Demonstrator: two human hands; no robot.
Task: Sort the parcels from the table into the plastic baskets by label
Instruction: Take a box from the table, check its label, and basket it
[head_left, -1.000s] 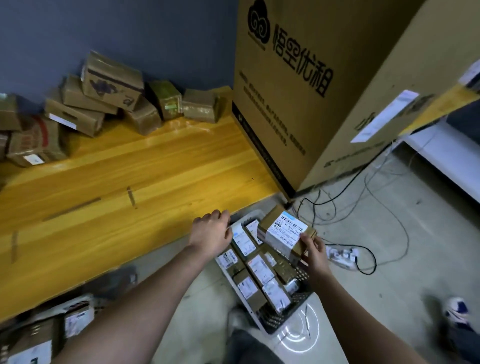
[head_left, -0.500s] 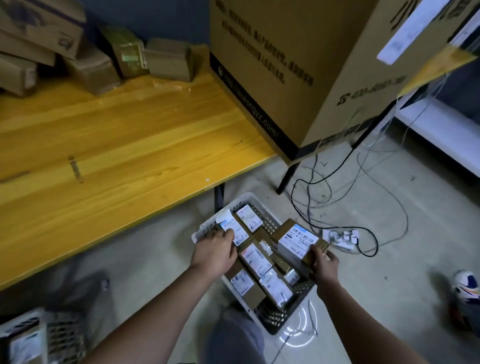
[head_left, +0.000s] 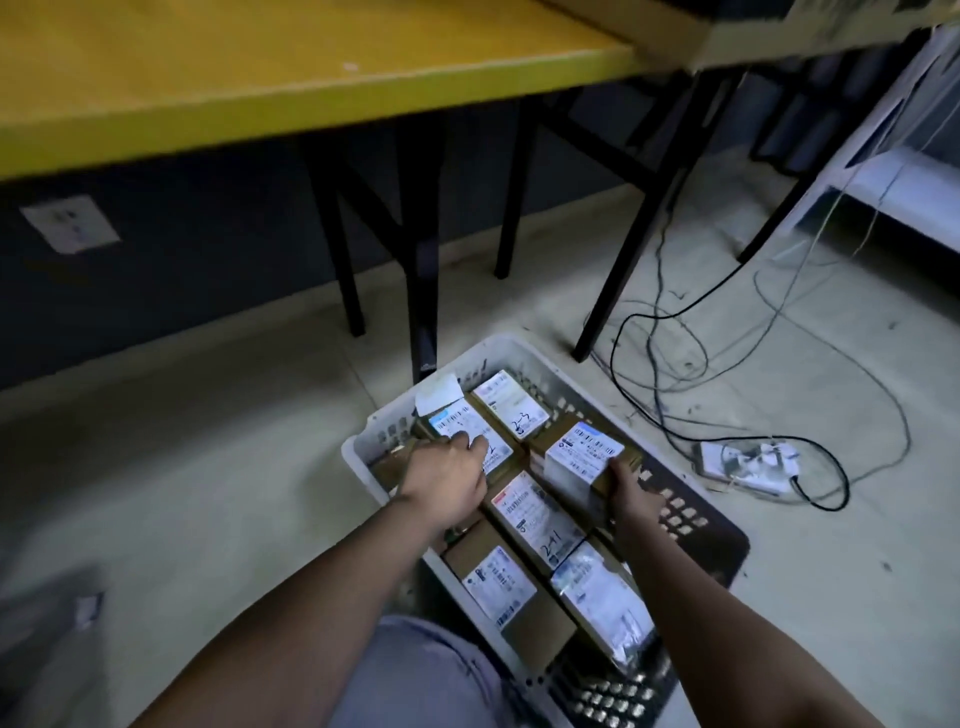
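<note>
- Far left: dark wall under the yellow table (head_left: 260, 78), w/ a pale socket plate (head_left: 70, 222) on it. Blurred shape at lower left floor, can't tell what.
- Left hand (head_left: 447, 480) reaches into the white plastic basket (head_left: 524, 347) on the floor. Fingers extended, lying flat on the labelled top of a parcel at the basket's left-rear (head_left: 470, 423); no curl round it that I can see, so it's pressing/steadying, not gripping.
- Basket centre: several parcels packed label-up, touching each other. One at rear w/ handwritten mark (head_left: 511, 402), one in the middle marked "2-11" or similar (head_left: 537, 512), two more at the near end, a brown box (head_left: 501, 582) and a shiny bagged one (head_left: 602, 603).
- Right of centre: the parcel in hand (head_left: 584, 457), brown box w/ white label up, sits at the basket's right side, just above or on the others; can't tell if it's fully down.
- Right hand (head_left: 631, 496) grips that parcel at its near-right corner, fingers curled round the edge.
- Step, as I judge it: placing this parcel into its basket, left hand making room/holding neighbours still.
- Next move prob. calls for seating the box flat in the gap, letting go w/o tipping neighbours, then going back up to the table for another.
- Far right: black cables and a white power strip (head_left: 748, 465) on the floor, well apart from the basket.
</note>
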